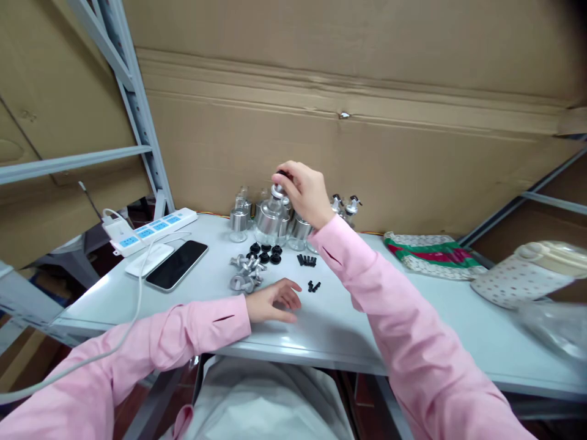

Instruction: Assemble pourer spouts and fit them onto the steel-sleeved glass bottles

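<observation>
My right hand (302,189) is closed at the top of a clear glass bottle with a silver band (271,215), its fingers around a black piece above the white collar. Whether the bottle's base touches the table cannot be made out. Resting near the table's front edge, my left hand (274,302) is empty with its fingers loosely apart. Beyond it lie silver metal fittings (246,274) in a pile and several round black caps (265,253). Small black tubes (307,260) lie in a row, with smaller black pieces (313,286) nearer me.
More silver-banded bottles (239,221) stand at the back; some have black-spouted tops (353,205). On the left are a phone (178,265), a power strip (158,230) and a white cable. A colourful bag (433,255) and a dotted container (509,281) sit right. Cardboard (367,165) walls the back.
</observation>
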`<state>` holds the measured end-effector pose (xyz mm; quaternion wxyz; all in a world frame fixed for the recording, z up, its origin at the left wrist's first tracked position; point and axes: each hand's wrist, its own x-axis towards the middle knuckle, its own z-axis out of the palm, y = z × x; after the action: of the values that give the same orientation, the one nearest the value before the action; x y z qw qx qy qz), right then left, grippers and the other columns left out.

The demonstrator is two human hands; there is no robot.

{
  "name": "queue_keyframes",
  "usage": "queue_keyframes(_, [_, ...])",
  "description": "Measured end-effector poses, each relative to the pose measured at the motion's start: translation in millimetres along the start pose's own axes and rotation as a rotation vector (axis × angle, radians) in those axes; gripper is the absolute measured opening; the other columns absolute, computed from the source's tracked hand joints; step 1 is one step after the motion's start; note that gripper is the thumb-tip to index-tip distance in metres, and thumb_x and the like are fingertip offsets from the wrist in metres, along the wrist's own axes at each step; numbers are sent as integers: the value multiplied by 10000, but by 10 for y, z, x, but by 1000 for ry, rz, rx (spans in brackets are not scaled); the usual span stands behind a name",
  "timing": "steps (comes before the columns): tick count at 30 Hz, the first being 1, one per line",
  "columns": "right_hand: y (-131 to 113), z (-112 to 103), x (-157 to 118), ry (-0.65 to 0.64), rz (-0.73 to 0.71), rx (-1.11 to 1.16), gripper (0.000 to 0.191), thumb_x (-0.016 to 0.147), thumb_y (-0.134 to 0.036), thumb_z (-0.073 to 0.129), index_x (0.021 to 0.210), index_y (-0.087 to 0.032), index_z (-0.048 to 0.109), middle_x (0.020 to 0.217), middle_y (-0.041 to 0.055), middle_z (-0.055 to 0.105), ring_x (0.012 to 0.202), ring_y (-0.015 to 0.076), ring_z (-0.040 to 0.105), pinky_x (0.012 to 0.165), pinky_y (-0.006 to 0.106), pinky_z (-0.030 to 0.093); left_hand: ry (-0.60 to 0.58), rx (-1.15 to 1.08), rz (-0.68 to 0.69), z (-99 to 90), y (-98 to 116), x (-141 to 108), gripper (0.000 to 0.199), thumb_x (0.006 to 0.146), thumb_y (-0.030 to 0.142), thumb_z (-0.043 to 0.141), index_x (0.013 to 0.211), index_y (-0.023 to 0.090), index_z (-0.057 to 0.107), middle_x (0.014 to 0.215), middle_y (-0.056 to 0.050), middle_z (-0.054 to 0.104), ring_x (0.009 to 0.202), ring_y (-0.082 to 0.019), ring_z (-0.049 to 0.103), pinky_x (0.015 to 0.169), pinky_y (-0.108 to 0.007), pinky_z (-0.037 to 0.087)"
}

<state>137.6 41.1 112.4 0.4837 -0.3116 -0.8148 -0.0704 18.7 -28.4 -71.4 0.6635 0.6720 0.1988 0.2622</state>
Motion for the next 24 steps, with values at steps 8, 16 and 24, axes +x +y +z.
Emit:
queue_keyframes(8, [369, 661, 71, -42, 98, -26, 216, 883, -296, 433, 818, -167, 594, 802, 39, 627, 757, 148, 538, 730, 269, 388, 10, 8, -11, 18, 17, 8, 567, 570, 374, 776, 1005, 152, 488, 843, -29, 579, 743, -99, 547, 754, -290, 403])
queue_keyframes(16, [484, 944, 86, -175, 281, -156, 186, 875, -242, 444, 872, -143, 601, 896, 89, 647, 842, 190, 572, 767, 293, 393, 4, -14, -6, 7, 11, -1, 524, 599, 364, 763, 995, 145, 500, 825, -30, 589, 723, -98, 554, 734, -283, 418])
queue_keyframes(24, [526, 1033, 118, -235, 431, -245, 213, 883, -238, 419, 973, -131, 580, 995, 137, 634, 940, 240, 578, 826, 364, 405, -2, -27, -17, 13, 8, 19, 503, 605, 353, 760, 988, 145, 509, 819, -27, 587, 715, -98, 546, 725, -278, 412])
